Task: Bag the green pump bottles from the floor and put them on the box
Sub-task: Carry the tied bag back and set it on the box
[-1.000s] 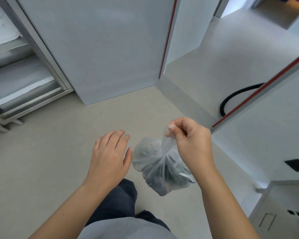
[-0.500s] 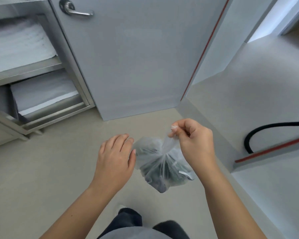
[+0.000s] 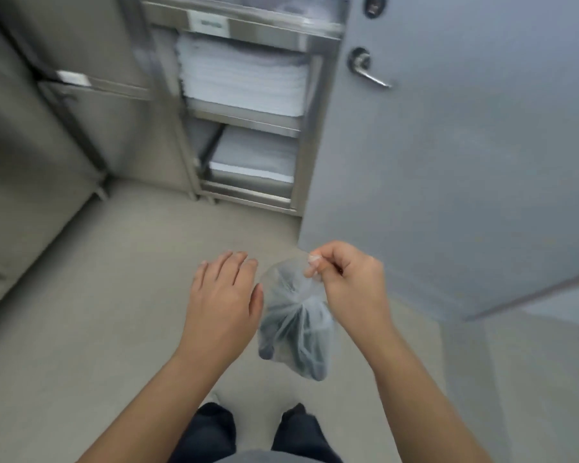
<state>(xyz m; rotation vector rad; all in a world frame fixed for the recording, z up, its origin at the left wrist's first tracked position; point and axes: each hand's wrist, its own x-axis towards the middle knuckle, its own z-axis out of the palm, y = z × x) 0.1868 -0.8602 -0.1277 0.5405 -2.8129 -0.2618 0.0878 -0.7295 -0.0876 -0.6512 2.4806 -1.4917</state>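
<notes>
Nothing can be read: the white label (image 3: 208, 24) on the steel shelf unit (image 3: 248, 121) bears dark print too blurred to make out.

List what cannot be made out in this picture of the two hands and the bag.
Head view: the plastic bag holds only dark shapes behind cloudy, creased film; their number and colour are unclear.
The bag's neck, tied or not: hidden inside the right hand that pinches it.
The label on the metal rack: motion blur, unreadable.
The box: outside the frame.
The rack's right side: behind the door.
</notes>
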